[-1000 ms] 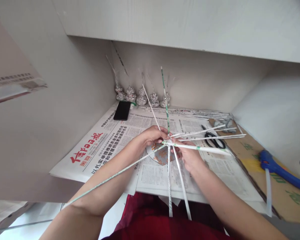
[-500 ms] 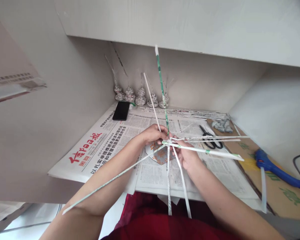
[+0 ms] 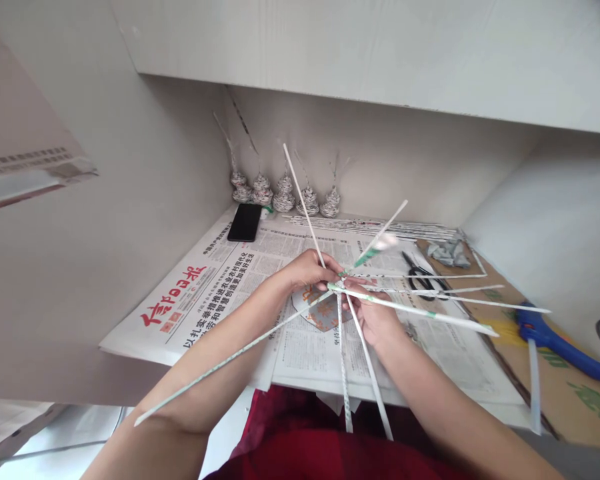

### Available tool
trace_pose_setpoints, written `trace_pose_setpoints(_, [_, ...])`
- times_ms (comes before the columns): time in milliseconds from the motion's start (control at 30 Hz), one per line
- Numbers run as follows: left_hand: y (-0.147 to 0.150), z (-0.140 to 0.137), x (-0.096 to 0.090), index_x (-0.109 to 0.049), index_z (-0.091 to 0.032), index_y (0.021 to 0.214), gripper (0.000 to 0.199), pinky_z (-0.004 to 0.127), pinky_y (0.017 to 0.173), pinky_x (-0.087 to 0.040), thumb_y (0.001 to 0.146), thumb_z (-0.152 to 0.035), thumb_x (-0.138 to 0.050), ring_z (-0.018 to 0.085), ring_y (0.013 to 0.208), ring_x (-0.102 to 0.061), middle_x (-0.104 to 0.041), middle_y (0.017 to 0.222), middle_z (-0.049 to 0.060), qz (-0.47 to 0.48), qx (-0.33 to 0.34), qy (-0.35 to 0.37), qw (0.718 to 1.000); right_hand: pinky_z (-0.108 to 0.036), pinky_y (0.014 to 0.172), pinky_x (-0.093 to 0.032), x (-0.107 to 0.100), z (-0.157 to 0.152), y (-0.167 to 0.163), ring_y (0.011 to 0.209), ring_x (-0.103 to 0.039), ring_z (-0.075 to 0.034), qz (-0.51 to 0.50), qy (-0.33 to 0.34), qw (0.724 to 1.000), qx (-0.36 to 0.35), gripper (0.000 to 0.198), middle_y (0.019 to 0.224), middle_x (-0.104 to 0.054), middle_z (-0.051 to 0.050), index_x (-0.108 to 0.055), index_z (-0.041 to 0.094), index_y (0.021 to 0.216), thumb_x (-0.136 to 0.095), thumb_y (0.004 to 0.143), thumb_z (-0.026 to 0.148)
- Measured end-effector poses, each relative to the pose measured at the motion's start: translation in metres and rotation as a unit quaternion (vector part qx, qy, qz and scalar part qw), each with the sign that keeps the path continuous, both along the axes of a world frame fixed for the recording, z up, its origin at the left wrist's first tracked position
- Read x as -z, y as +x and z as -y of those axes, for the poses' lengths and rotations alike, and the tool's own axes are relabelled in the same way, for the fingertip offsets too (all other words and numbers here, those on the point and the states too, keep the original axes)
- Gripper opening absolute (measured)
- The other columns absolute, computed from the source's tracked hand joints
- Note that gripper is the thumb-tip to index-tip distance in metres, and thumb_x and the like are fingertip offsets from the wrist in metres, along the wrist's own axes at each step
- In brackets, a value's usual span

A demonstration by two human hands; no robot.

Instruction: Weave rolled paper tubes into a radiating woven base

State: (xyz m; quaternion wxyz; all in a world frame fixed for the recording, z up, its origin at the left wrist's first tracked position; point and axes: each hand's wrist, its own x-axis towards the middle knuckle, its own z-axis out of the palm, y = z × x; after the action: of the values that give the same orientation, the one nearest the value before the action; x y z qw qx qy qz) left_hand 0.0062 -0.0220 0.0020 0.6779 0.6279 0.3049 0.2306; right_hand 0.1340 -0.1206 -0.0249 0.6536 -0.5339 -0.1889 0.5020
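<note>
White paper sticks [image 3: 405, 307] radiate, pinched by my left fingers [image 3: 332, 265] and right fingers [image 3: 363, 291]; scissors [image 3: 413, 268] lie at their three o'clock.

Soft, diffuse light of middling brightness fills the scene; its source cannot be told. The grey back wall [image 3: 360, 147] at 1 o'clock lies in mild shadow beneath the paler overhanging panel [image 3: 330, 53] at 12, whose corner darkens at 2. The newspaper [image 3: 300, 360] is brighter, its fine print smudged. At 3 o'clock, near centre, a green-and-white paper strip [image 3: 374, 253] smears with motion blur. Wide-angle stretching enlarges the forearms [image 3: 245, 327] toward 7 and 5.
</note>
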Motion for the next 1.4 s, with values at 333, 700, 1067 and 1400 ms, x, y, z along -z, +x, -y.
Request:
trace_pose_setpoints(333, [0.008,0.004,0.004,-0.062,-0.009,0.069,0.03,0.015,0.037,-0.034,0.054,-0.021,-0.085,0.004,0.041,-0.046,-0.056,0.051,-0.004,0.044,-0.079,-0.033,0.995,-0.024,0.039,-0.049,0.003,-0.001,-0.001,0.047,-0.06,-0.015,0.059,0.017,0.998,0.022,0.033,0.057,-0.067,-0.003,-0.07,0.014,0.078,-0.085,0.053,0.027])
trace_pose_setpoints(700, [0.013,0.009,0.002,-0.047,-0.015,0.065,0.031,0.015,0.036,-0.032,0.067,-0.018,-0.078,0.004,0.038,-0.041,-0.049,0.048,-0.007,0.026,-0.1,-0.056,0.993,-0.023,0.041,-0.046,0.001,0.001,-0.006,0.044,-0.056,-0.013,0.092,0.056,0.994,0.034,0.028,0.052,-0.063,0.0,-0.065,0.017,0.073,-0.084,0.055,0.028])
trace_pose_setpoints(1067, [0.01,0.009,0.007,-0.066,-0.009,0.073,0.04,0.017,0.038,-0.033,0.048,-0.031,-0.088,0.003,0.041,-0.04,-0.049,0.05,-0.006,0.022,-0.053,-0.018,0.998,-0.024,0.041,-0.047,0.001,0.005,-0.003,0.042,-0.056,-0.013,0.084,0.07,0.994,0.005,0.03,0.05,-0.064,0.0,-0.064,0.017,0.071,-0.086,0.053,0.027])
trace_pose_setpoints(1400, [0.014,0.009,0.011,-0.06,-0.011,0.072,0.038,0.017,0.038,-0.032,0.052,-0.031,-0.086,0.005,0.042,-0.043,-0.053,0.053,-0.004,0.072,-0.065,-0.008,0.995,-0.021,0.039,-0.049,0.002,-0.001,0.008,0.047,-0.059,-0.013,0.04,-0.038,0.998,0.001,0.029,0.055,-0.066,-0.003,-0.07,0.011,0.068,-0.087,0.053,0.029])
